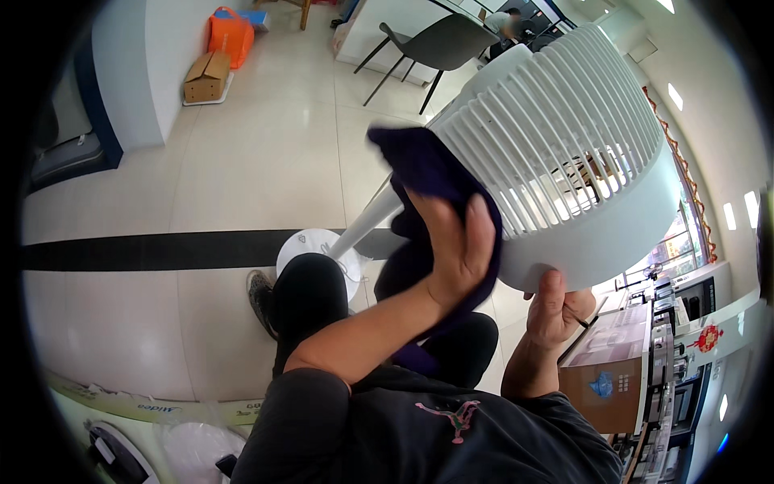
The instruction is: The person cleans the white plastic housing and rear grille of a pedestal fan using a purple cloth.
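Note:
A white pedestal fan [544,151] stands tilted in front of me, its large slatted head at the upper right. Its pole [369,221] runs down to a round white base [311,245] beside my knee and shoe. My left hand [453,245] holds a dark purple cloth [429,157] against or close beside the head's slats; part of the cloth hangs below the hand. On the lower rim of the fan head, my right hand [556,308] grips with the thumb on the outside, its other fingers partly hidden.
A grey chair [447,42] stands beyond the fan, with a person [502,24] farther back. Along the left wall are a cardboard box [207,78] and an orange bag [233,36]. A larger carton [604,387] is close to my right elbow. Plastic-wrapped goods [199,448] lie at lower left.

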`<state>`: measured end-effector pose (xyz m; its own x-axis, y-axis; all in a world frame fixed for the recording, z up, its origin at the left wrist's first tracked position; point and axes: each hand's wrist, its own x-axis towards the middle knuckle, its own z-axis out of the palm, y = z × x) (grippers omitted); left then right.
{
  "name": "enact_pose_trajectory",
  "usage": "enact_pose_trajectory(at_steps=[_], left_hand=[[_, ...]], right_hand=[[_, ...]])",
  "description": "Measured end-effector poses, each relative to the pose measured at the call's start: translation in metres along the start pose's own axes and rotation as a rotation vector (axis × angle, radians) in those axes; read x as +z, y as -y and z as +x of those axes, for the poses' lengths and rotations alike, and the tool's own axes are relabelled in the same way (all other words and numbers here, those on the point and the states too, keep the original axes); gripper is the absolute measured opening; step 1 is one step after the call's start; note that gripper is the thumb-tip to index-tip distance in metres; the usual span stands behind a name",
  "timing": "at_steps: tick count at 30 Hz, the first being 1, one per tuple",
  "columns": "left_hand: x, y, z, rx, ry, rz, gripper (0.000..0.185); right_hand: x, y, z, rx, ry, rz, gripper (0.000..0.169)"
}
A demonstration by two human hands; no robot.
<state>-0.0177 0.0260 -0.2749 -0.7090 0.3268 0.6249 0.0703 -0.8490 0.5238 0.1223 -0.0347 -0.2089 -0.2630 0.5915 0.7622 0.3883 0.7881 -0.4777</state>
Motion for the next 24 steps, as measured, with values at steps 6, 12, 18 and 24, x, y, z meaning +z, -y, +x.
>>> enact_pose_trajectory(at_steps=[6,12,18,24], left_hand=[[0.001,-0.026,-0.026,-0.367,0.004,-0.534,0.088],[0.001,-0.020,-0.007,-0.169,-0.080,-0.312,0.088],[-0.025,-0.024,0.057,-0.424,-0.087,-0.430,0.034],[0.003,-0.029,-0.008,-0.039,-0.051,-0.159,0.070]], right_hand=[[-0.001,-0.001,0.000,-0.134,0.069,-0.035,0.024],[-0.002,0.001,0.002,-0.063,0.089,-0.024,0.021],[0.003,0.002,0.002,-0.058,0.016,-0.050,0.015],[0.011,0.010,0.002,-0.077,0.014,-0.082,0.017]])
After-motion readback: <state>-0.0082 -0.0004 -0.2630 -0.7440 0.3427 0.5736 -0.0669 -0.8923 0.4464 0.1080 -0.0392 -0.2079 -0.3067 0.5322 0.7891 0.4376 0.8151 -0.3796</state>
